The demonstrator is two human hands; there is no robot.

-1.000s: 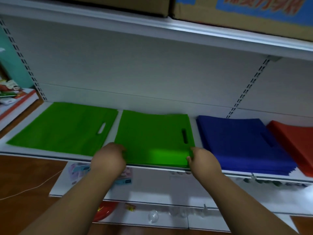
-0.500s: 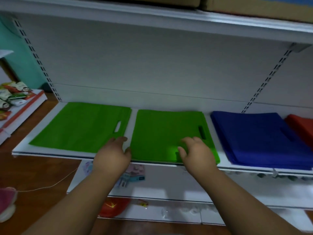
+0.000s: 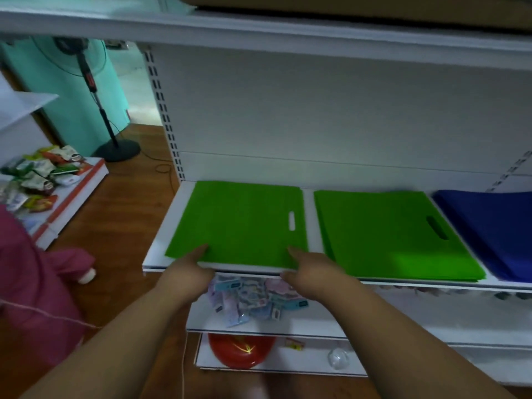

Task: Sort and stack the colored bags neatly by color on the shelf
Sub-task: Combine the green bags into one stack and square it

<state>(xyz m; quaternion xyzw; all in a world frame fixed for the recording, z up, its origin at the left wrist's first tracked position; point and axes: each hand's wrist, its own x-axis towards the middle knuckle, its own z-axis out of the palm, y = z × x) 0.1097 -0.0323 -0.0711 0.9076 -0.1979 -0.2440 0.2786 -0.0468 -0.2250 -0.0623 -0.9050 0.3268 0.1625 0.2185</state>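
Two piles of flat green bags lie side by side on the white shelf [image 3: 161,243]. The left green pile [image 3: 239,223] has a white handle slot on its right side. The right green pile [image 3: 385,234] is thicker, with a dark handle slot. A blue pile [image 3: 495,226] lies further right, cut off by the frame edge. My left hand [image 3: 187,272] pinches the front left edge of the left green pile. My right hand [image 3: 311,269] pinches its front right corner, thumb on top.
Lower shelves hold small packets [image 3: 253,298], a red bowl [image 3: 239,352] and a clear ball [image 3: 338,358]. A standing fan [image 3: 95,96] and a low platform with snack packs [image 3: 43,180] are at the left, over a wooden floor. A pink garment [image 3: 34,283] is at my left.
Both hands left the right green pile and moved left to the front edge of the left green pile. The view swung left, so the red pile is out of frame.
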